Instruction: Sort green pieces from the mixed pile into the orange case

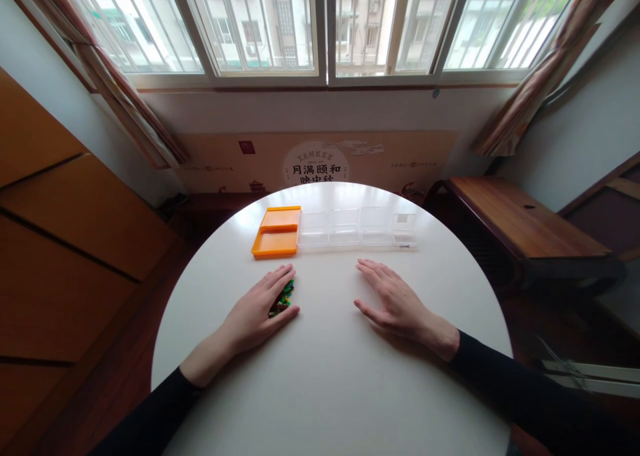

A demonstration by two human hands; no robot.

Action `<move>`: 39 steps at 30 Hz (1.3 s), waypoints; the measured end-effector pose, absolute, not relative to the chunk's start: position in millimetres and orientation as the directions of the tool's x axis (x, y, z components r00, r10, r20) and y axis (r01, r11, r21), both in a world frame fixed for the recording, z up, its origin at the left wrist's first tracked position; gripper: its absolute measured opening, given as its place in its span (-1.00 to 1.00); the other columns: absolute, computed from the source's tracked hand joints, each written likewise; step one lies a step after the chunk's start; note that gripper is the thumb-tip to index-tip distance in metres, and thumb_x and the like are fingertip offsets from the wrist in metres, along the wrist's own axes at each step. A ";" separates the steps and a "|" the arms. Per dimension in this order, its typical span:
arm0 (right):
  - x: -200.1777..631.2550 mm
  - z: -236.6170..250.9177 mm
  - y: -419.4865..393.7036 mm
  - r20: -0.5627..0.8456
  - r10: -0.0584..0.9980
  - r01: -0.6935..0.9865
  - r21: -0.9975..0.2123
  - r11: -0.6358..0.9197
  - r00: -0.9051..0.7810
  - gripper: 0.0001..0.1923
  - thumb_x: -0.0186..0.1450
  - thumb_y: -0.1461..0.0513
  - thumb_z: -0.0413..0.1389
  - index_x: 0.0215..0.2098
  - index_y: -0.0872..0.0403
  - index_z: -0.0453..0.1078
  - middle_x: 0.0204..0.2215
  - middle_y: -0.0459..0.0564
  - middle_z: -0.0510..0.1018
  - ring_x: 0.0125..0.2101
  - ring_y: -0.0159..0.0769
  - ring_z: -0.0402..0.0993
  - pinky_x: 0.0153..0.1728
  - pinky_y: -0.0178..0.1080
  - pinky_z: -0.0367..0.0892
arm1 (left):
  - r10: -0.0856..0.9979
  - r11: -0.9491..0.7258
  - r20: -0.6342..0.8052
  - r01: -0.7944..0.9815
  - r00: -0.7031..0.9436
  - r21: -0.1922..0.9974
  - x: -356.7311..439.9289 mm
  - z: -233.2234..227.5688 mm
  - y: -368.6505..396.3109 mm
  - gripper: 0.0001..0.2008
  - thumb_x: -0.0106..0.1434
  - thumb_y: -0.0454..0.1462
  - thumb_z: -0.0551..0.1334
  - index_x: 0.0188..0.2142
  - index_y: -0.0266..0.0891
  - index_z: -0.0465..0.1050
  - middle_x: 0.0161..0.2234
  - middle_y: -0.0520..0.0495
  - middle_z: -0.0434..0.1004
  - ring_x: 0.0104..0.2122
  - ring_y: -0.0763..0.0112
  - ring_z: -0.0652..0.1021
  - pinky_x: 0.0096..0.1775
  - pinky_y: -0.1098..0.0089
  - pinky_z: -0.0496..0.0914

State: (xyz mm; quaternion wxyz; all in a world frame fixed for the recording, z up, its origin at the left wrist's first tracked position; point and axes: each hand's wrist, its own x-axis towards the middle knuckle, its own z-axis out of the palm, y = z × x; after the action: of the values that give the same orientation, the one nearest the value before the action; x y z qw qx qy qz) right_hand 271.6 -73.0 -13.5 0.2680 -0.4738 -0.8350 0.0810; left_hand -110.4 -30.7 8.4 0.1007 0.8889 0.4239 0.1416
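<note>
Sorting apparently not yet begun, judging by the layout: small pile of coloured pieces (283, 297) (mostly green, some dark and red, too small and too covered to count) lying in one heap on the round white worktop (330, 376), partly under the fingers of the left hand (260, 313). Left hand flat, palm down, fingers spread loosely over the pile, touching it but pinching nothing. Right hand (395, 303) also flat on the worktop, fingers spread, well apart from the pile, holding nothing. Farther back, near the far edge, a row of containers: one orange tray (277, 243) with its orange lid (281, 217) lying just behind and touching it, then four clear boxes (343, 228) side by side to the right of the tray, the last one (404, 228) a little smaller. All containers seemingly empty, none with a piece visibly inside, so everything left to do as far as can be judged. Count: two hands, one pile, one orange tray, one orange lid, four clear boxes. Beyond the worktop, a wooden bench (525, 223) at right and windows (325, 23) behind.
</note>
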 end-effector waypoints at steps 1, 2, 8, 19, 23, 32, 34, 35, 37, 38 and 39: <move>271.6 -12.9 -72.9 0.368 0.835 0.745 -0.394 0.538 -0.409 -0.25 0.52 0.00 0.20 0.57 0.06 0.19 0.48 0.26 0.39 0.46 0.17 0.34 0.48 0.27 0.31 | 0.778 -0.626 0.169 0.718 0.606 0.304 -104.0 8.1 -30.4 -0.29 0.56 0.12 0.21 0.55 -0.10 0.28 0.57 -0.19 0.22 0.51 -0.05 0.37 0.52 -0.02 0.27; 271.7 -12.4 -72.7 0.367 0.836 0.743 -0.399 0.538 -0.409 -0.25 0.52 0.00 0.21 0.56 0.07 0.20 0.47 0.27 0.39 0.46 0.17 0.34 0.47 0.27 0.32 | 0.776 -0.628 0.168 0.714 0.609 0.309 -97.9 7.7 -30.0 -0.33 0.57 0.10 0.20 0.52 -0.11 0.32 0.57 -0.19 0.22 0.51 -0.05 0.37 0.51 -0.02 0.29; 273.0 -12.1 -72.2 0.379 0.836 0.731 -0.420 0.537 -0.397 -0.28 0.49 0.04 0.24 0.53 0.07 0.25 0.45 0.28 0.43 0.43 0.16 0.39 0.45 0.26 0.35 | 0.751 -0.652 0.181 0.672 0.635 0.351 -65.8 6.6 -27.2 -0.40 0.59 0.04 0.19 0.49 -0.15 0.36 0.55 -0.20 0.26 0.50 -0.01 0.37 0.51 -0.01 0.31; 275.4 -14.5 -69.6 0.390 0.853 0.742 -0.442 0.505 -0.348 -0.36 0.44 0.22 0.18 0.47 0.07 0.33 0.41 0.25 0.48 0.41 0.11 0.42 0.45 0.24 0.38 | 0.660 -0.730 0.196 0.557 0.726 0.396 -4.3 1.1 -19.0 -0.39 0.59 -0.01 0.23 0.52 -0.12 0.32 0.56 -0.17 0.24 0.51 0.04 0.36 0.54 -0.01 0.27; 275.6 -13.3 -69.0 0.394 0.855 0.751 -0.436 0.496 -0.337 -0.42 0.45 0.23 0.17 0.41 0.09 0.39 0.40 0.26 0.49 0.41 0.09 0.43 0.45 0.21 0.38 | 0.648 -0.737 0.201 0.540 0.734 0.406 13.6 2.1 -16.3 -0.38 0.59 0.00 0.21 0.52 -0.15 0.32 0.55 -0.20 0.25 0.52 0.04 0.35 0.53 0.00 0.28; 275.3 -12.0 -68.3 0.360 0.861 0.766 -0.413 0.493 -0.360 -0.41 0.48 0.16 0.19 0.44 0.09 0.37 0.45 0.26 0.42 0.43 0.11 0.37 0.47 0.21 0.33 | 0.610 -0.774 0.267 0.488 0.746 0.404 9.8 3.7 -9.0 -0.32 0.55 0.05 0.27 0.53 -0.09 0.28 0.54 -0.22 0.28 0.49 -0.02 0.38 0.49 -0.05 0.33; 275.0 -11.4 -68.3 0.357 0.860 0.767 -0.408 0.495 -0.365 -0.41 0.48 0.15 0.20 0.44 0.09 0.36 0.46 0.27 0.41 0.44 0.13 0.36 0.47 0.23 0.33 | 0.599 -0.778 0.269 0.469 0.754 0.418 2.2 8.5 -7.2 -0.30 0.53 0.06 0.30 0.53 -0.08 0.28 0.52 -0.25 0.31 0.46 -0.05 0.42 0.44 -0.04 0.39; 275.0 -10.8 -68.0 0.358 0.858 0.766 -0.407 0.498 -0.368 -0.41 0.48 0.15 0.20 0.44 0.08 0.36 0.46 0.27 0.41 0.44 0.14 0.36 0.46 0.24 0.33 | 0.591 -0.781 0.267 0.455 0.761 0.428 -2.4 11.6 -6.2 -0.29 0.51 0.06 0.31 0.53 -0.06 0.27 0.51 -0.26 0.32 0.44 -0.06 0.44 0.42 -0.04 0.42; 275.8 -8.8 -66.3 0.362 0.850 0.758 -0.402 0.514 -0.384 -0.43 0.48 0.14 0.21 0.43 0.06 0.37 0.45 0.26 0.42 0.43 0.15 0.36 0.44 0.26 0.35 | 0.572 -0.785 0.261 0.427 0.778 0.449 -12.9 18.1 -4.0 -0.23 0.47 0.07 0.37 0.55 -0.03 0.24 0.49 -0.27 0.35 0.40 -0.09 0.48 0.38 -0.06 0.45; 276.5 -7.4 -64.4 0.365 0.842 0.750 -0.399 0.528 -0.399 -0.43 0.49 0.13 0.21 0.42 0.05 0.37 0.44 0.26 0.44 0.42 0.15 0.38 0.43 0.26 0.36 | 0.564 -0.787 0.260 0.415 0.784 0.456 -18.5 21.1 -2.8 -0.19 0.44 0.07 0.40 0.55 -0.02 0.23 0.48 -0.29 0.36 0.38 -0.11 0.49 0.37 -0.06 0.46; 277.3 -5.9 -61.5 0.367 0.830 0.736 -0.397 0.548 -0.420 -0.44 0.49 0.12 0.22 0.41 0.04 0.37 0.42 0.25 0.45 0.40 0.14 0.40 0.41 0.25 0.38 | 0.558 -0.790 0.264 0.406 0.787 0.461 -24.1 23.8 -1.5 -0.16 0.40 0.08 0.43 0.55 -0.01 0.23 0.46 -0.30 0.38 0.37 -0.12 0.51 0.35 -0.06 0.47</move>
State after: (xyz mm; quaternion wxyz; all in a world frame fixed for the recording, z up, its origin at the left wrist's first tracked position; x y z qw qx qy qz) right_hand 277.3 -61.5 -5.9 0.2678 -0.4672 -0.8381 0.0874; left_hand -24.1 -1.5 23.8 0.1935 0.9252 0.2604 0.1971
